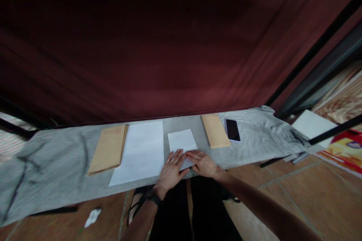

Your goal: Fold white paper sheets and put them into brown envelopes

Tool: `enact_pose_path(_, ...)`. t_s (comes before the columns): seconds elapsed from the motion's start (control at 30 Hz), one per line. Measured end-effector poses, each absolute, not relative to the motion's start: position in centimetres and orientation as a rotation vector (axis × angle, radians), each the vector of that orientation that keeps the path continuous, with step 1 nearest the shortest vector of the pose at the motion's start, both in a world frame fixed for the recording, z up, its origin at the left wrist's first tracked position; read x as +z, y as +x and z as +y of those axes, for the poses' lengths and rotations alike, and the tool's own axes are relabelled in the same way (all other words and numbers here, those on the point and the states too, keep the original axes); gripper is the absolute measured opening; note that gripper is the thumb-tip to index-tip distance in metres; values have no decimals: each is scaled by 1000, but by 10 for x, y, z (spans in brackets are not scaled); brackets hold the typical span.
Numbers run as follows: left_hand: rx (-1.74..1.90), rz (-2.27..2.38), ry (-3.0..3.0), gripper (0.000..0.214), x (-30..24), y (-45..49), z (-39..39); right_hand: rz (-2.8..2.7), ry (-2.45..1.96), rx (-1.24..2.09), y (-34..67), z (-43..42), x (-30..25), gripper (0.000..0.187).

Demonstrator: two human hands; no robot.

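At nine o'clock from the small white paper, a brown envelope pile [108, 150] lies on the grey cloth [59, 165], its faint printing unreadable; a large white sheet [140, 152] comes next, its left side partly beneath that pile. The left hand [170, 172] lies flat at seven o'clock, fingers extended, on the small white paper [181, 140], whose near part is mostly hidden. The right hand [204, 164], at four, rests fingers down on it, thumb apart. Toward two o'clock lie brown envelopes [215, 131], then a dark-screened phone [232, 130]. Red-and-yellow packaging [346, 152] is cut off farther right.
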State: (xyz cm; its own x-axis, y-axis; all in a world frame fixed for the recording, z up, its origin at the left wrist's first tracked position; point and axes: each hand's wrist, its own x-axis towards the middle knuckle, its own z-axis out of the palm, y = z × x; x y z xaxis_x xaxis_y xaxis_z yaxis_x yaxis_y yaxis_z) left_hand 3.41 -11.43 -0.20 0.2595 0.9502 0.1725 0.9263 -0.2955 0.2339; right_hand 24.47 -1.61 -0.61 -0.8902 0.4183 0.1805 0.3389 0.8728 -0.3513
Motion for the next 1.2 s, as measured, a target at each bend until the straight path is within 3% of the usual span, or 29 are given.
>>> enact_pose_path(0.57,441,1822,2394,61,2,36,-113,-2773,-563,479,244,-15,-3,61)
enact_pose_path(0.93,491,1887,2126,49,1,48,-94,-2707,-453,582,252,-11,-4,43)
enact_pose_path(1.03,494,1929,2141,52,-7,59,-76,-2502,-622,697,251,-1,-6,36)
enact_pose_path(1.2,531,2043,2170,56,-22,60,-45,-2376,-917,626,211,19,-7,47)
